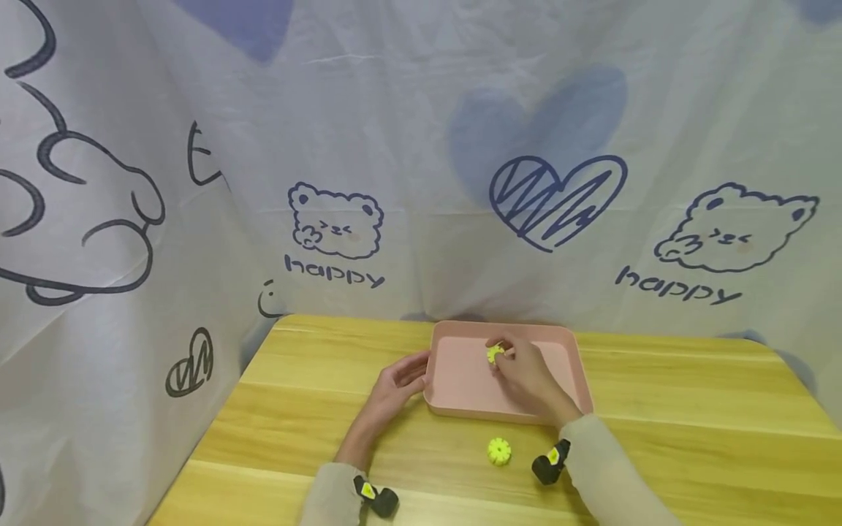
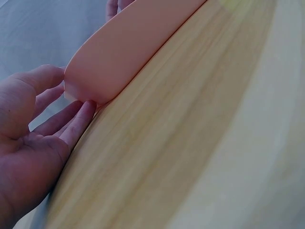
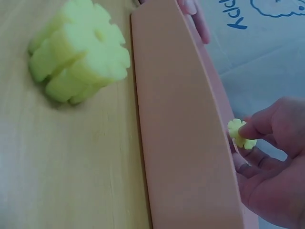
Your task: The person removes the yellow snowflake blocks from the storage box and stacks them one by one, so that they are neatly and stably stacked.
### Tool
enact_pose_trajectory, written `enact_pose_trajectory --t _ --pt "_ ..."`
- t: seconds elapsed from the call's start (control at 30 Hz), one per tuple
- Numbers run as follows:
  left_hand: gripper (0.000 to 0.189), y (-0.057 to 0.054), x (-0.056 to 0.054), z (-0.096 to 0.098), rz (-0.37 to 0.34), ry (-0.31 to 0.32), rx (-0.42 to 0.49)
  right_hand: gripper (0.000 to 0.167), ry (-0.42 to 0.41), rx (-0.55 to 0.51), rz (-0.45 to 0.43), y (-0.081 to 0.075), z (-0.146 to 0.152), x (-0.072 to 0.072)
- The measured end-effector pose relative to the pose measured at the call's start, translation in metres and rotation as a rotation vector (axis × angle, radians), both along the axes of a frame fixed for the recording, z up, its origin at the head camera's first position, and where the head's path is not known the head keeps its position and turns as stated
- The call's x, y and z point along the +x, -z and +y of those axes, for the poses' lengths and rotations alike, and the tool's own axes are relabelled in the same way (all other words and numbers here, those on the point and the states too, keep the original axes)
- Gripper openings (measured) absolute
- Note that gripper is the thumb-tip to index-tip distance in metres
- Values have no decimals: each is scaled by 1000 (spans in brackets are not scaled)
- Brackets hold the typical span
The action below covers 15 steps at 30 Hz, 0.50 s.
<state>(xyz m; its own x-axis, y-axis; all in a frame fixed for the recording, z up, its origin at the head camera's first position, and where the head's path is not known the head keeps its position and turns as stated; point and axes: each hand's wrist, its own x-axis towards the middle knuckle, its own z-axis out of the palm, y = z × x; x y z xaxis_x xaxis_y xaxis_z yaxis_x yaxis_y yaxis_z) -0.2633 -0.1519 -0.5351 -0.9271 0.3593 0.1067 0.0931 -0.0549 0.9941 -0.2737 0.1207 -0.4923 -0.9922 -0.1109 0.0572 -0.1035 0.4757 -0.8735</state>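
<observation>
My right hand (image 1: 522, 369) is over the inside of the pink tray (image 1: 460, 409), pinching a small yellow-green notched disc (image 1: 495, 355) between thumb and fingers. The right wrist view shows this held disc (image 3: 237, 133) just beyond the tray's near wall (image 3: 181, 114). At the tray's left end, my left hand (image 1: 395, 387) touches the wall with loosely extended fingers. Up close in the left wrist view, its fingertips (image 2: 88, 107) lie against the tray's rounded corner. A second yellow-green notched piece (image 1: 499, 451), thick with a small centre hole, rests on the table in front of the tray.
The wood-grain table (image 1: 691, 424) extends to both sides of the tray. A pale cloth (image 1: 408, 146) printed with hearts and bear faces hangs right behind the table and along its left side. Small black devices (image 1: 551, 463) are strapped to both wrists.
</observation>
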Motion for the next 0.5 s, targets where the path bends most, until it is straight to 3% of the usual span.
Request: enact_pose_trajectory --t 0.27,0.5 --pt "51 1 -2 1 -14 2 0 26 27 -28 36 -6 11 8" --pt "50 3 -2 0 -14 -5 6 29 46 16 106 -8 19 20"
